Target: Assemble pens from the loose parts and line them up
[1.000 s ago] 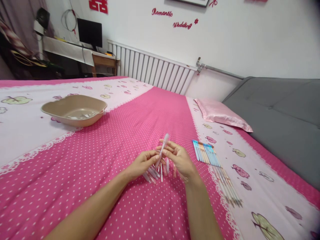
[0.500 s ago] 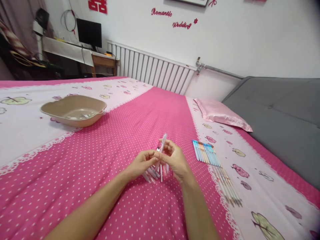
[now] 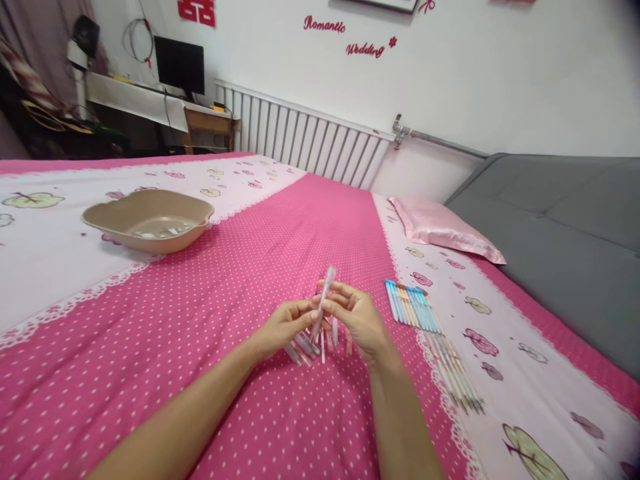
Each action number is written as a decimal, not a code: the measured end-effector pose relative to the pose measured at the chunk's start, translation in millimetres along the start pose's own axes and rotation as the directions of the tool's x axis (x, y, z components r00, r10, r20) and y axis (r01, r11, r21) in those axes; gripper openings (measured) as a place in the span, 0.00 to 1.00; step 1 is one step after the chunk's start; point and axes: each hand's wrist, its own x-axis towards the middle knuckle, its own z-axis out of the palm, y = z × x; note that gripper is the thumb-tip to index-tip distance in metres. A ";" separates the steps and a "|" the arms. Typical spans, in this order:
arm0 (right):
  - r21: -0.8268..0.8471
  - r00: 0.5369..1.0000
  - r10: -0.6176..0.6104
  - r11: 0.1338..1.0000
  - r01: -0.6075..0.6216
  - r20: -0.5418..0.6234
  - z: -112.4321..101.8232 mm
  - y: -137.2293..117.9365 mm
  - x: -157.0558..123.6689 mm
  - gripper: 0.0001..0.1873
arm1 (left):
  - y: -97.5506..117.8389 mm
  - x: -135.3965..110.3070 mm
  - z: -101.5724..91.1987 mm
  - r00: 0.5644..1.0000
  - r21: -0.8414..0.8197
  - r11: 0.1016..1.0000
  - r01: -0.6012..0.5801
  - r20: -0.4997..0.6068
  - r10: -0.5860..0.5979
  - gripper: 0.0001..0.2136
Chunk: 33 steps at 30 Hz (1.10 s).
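Between my two hands a slim whitish pen (image 3: 327,288) stands tilted, its upper end pointing up and away. My left hand (image 3: 285,327) pinches its lower part between thumb and fingers. Thumb and curled fingers of my right hand (image 3: 357,320) close on the pen a little higher up. Beneath both hands lies a loose pile of pale and pinkish pens (image 3: 303,349), partly hidden by the fingers. To the right of my right hand, a neat row of blue and orange-capped pens (image 3: 413,307) lies on the bedspread, with a row of greyish pens (image 3: 456,373) below it.
A beige plastic basin (image 3: 150,220) with some clear or shiny things inside stands on the bed at the left. A pink pillow (image 3: 443,230) lies by the grey headboard (image 3: 560,220). A white radiator (image 3: 300,133) runs along the wall beyond the bed.
The pen has turned in my fingers, and its printed marks no longer show. My right hand has shifted slightly, showing more of the pens underneath.
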 end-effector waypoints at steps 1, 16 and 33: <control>-0.006 1.000 -0.005 1.000 0.005 -0.016 0.3 0.7 0.2 0.24 | -0.2 0.3 0.2 1.000 -0.006 1.000 -0.005 -0.003 0.005 0.14; -0.099 0.993 -0.026 0.995 0.015 -0.112 12.0 4.0 -0.8 0.23 | 0.4 3.3 1.0 0.964 0.078 0.993 -0.084 -0.247 0.101 0.13; -0.260 0.983 -0.149 0.958 0.117 -0.108 18.2 0.2 -1.9 0.18 | 4.8 1.7 2.7 0.969 0.033 0.992 -0.119 -0.212 0.124 0.12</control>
